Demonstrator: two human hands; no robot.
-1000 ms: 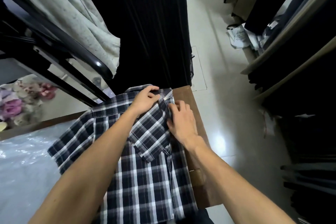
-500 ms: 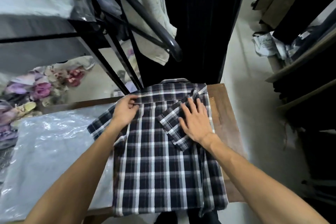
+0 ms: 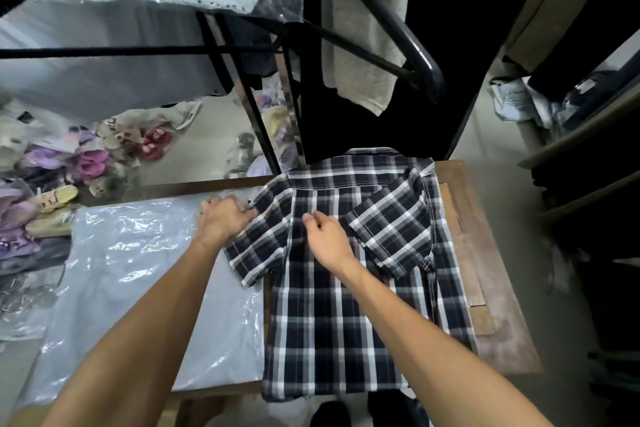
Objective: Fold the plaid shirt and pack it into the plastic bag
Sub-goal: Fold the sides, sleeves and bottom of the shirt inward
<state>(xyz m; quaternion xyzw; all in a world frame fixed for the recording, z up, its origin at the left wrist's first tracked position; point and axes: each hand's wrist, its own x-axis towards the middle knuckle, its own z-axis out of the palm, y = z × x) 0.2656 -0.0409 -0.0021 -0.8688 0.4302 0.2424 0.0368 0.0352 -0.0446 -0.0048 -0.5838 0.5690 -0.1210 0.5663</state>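
From the head view we are mid-fold: the plaid shirt (image 3: 349,274) lies back-up at frame centre, right sleeve already folded in. Next comes the left sleeve. Our left hand (image 3: 223,218) grips its edge; our right hand (image 3: 327,236), fingers loosely curled, rests on the back. The plastic bag (image 3: 138,288) lies lower left.

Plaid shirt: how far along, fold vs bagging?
Done: the plaid shirt lies face down on the wooden table, right sleeve folded in across the back. In hand: left hand grips the left sleeve, which is spread out over the plastic bag; right hand rests on the back. Left: fold that sleeve, fold the body, bag it.
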